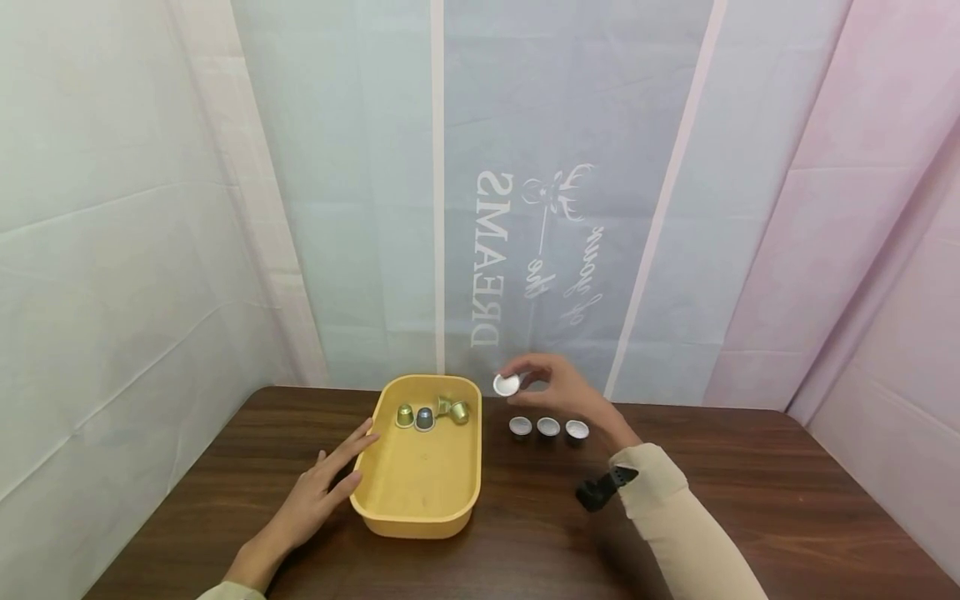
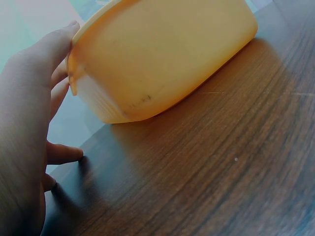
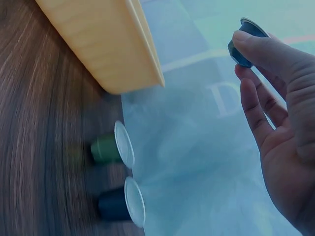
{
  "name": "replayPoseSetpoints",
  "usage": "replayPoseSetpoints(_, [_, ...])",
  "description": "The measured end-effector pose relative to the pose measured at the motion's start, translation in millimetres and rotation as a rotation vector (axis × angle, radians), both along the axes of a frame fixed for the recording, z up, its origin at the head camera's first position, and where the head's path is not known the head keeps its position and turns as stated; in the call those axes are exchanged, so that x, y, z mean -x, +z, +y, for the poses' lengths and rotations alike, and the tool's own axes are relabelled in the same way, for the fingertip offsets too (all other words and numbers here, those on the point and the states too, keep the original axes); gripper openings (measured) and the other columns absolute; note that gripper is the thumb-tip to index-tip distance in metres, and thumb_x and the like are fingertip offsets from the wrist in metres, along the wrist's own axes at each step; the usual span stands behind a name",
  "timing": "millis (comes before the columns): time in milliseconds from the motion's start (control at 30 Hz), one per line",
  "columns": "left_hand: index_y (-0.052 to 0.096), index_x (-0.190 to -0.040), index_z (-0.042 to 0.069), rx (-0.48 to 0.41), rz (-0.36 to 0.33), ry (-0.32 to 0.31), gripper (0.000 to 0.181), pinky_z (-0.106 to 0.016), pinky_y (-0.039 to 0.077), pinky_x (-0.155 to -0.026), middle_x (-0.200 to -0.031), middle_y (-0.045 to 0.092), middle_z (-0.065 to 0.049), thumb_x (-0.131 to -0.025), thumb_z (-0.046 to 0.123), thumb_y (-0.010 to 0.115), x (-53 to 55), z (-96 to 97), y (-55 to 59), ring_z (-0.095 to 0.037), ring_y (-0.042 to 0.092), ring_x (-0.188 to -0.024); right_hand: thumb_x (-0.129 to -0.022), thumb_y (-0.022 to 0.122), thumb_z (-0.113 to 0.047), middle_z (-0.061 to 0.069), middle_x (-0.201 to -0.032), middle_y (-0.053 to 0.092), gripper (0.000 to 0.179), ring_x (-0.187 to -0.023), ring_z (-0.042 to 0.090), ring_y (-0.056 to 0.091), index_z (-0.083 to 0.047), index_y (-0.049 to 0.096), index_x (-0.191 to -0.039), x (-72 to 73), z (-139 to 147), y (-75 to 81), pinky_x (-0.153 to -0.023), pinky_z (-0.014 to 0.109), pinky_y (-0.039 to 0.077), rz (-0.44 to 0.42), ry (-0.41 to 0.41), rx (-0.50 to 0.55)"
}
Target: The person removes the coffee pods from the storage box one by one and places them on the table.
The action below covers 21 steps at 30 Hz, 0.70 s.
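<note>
My right hand [image 1: 564, 390] pinches a coffee capsule [image 1: 506, 385] between thumb and fingers, raised above the table just right of the yellow tub [image 1: 367, 510]. In the right wrist view this coffee capsule [image 3: 239, 53] has a dark blue-teal body. Below the hand, three capsules [image 1: 548, 427] stand in a row with their pale lids up; a green one [image 3: 106, 149] and a dark one [image 3: 113, 204] show from the side. My left hand [image 1: 315, 493] lies along the tub's left rim, fingers extended, fingertips at the edge. Two of its fingers reach the tabletop in the left wrist view.
Inside the tub, toward its far end, lie several capsules, among them a gold-green one [image 1: 405, 416] and a dark blue one [image 1: 424, 418]. The dark wooden table [image 1: 720, 500] ends at a printed cloth backdrop [image 1: 375, 208] behind the tub.
</note>
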State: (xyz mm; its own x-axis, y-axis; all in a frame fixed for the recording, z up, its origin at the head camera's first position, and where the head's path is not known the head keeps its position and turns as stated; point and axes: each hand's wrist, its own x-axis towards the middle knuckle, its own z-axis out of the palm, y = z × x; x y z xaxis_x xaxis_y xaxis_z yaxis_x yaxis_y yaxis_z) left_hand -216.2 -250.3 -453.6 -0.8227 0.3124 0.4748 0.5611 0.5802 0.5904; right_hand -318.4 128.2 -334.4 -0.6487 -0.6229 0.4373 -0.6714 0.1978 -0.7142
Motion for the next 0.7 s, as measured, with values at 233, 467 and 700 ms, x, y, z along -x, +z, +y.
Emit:
replayPoseSetpoints(233, [0.045,-0.144,0.019,0.001,0.004,-0.003,0.049,-0.081,0.012,-0.09,-0.154,0.031,0.0,-0.096,0.01,0.053,0.0,-0.8,-1.5,-0.037,0.04,-0.13,-0.078,0.078,0.0,0.01,-0.107,0.066,0.034,-0.089,0.028,0.063,0.0,0.067,-0.11,-6.5,29,-9.7,-0.081,0.051,0.051,0.001,-0.085,0.039])
replayPoseSetpoints(467, [0.045,-0.144,0.019,0.0,0.0,-0.013,0.049,-0.081,0.012,-0.089,-0.154,0.031,0.0,-0.097,0.01,0.053,-0.6,-0.4,-0.8,-0.035,0.04,-0.131,-0.076,0.077,0.005,0.013,-0.105,0.066,0.033,-0.085,0.028,0.064,0.001,0.066,-0.107,-9.0,56,-19.7,-0.075,0.031,0.053,-0.017,-0.138,0.1])
replayPoseSetpoints(700, [0.045,-0.144,0.021,0.0,-0.007,-0.018,0.049,-0.081,0.012,-0.09,-0.154,0.03,0.0,-0.097,0.012,0.053,0.6,-0.9,1.1,-0.036,0.039,-0.131,-0.077,0.075,0.008,0.019,-0.108,0.064,0.035,-0.089,0.024,0.066,0.005,0.063,-0.11,-2.5,88,-50.1,-0.075,0.031,0.055,-0.085,-0.196,0.174])
